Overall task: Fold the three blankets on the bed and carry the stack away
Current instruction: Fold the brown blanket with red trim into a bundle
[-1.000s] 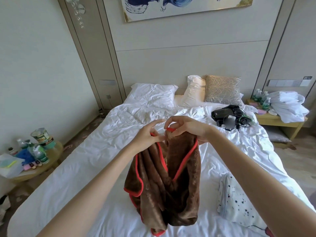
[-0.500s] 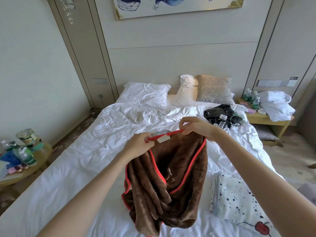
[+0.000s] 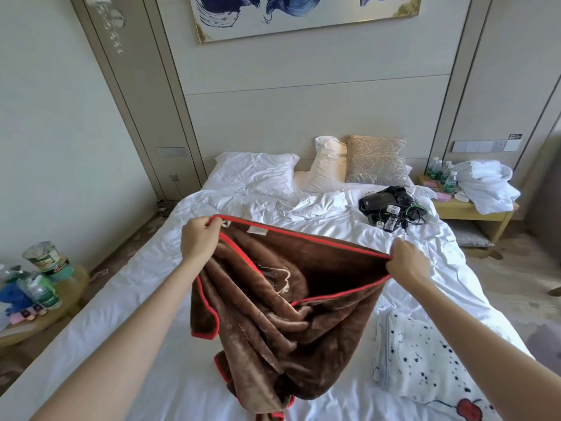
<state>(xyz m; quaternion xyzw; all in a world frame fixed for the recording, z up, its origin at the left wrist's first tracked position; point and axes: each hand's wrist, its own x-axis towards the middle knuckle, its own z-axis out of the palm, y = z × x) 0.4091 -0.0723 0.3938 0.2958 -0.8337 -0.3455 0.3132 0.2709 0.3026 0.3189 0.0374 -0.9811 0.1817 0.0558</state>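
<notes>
Both hands are raised in front of me, and each one is closed on the red border of the brown blanket. The left hand grips one corner with the fingers curled round the trim, and the right hand pinches the same border further to the right. Between them the border is stretched into an almost straight line above the middle of the bed. Under this line the brown blanket hangs in loose, deep pleats, and its lowest part rests on the white sheet on the near side. A small label shows close to the left corner.

As I judge it, the task is at an early stage. This blanket is only opened along one edge; it has no clean fold yet, so the halving and smoothing are not done. At the near right of the bed lies a spotted blanket, white with dark dots and a red figure. It looks flat and compact, perhaps already folded, but I cannot tell this for sure. A third blanket I do not see anywhere in view. No stack exists yet, and nothing is carried away.

At the far right of the bed lie black devices and cables, well apart from my blanket, and the pillows stand at the far end. What is left, I think, is nearly everything: to fold this one, to find the missing one, to stack all three and to carry them off
</notes>
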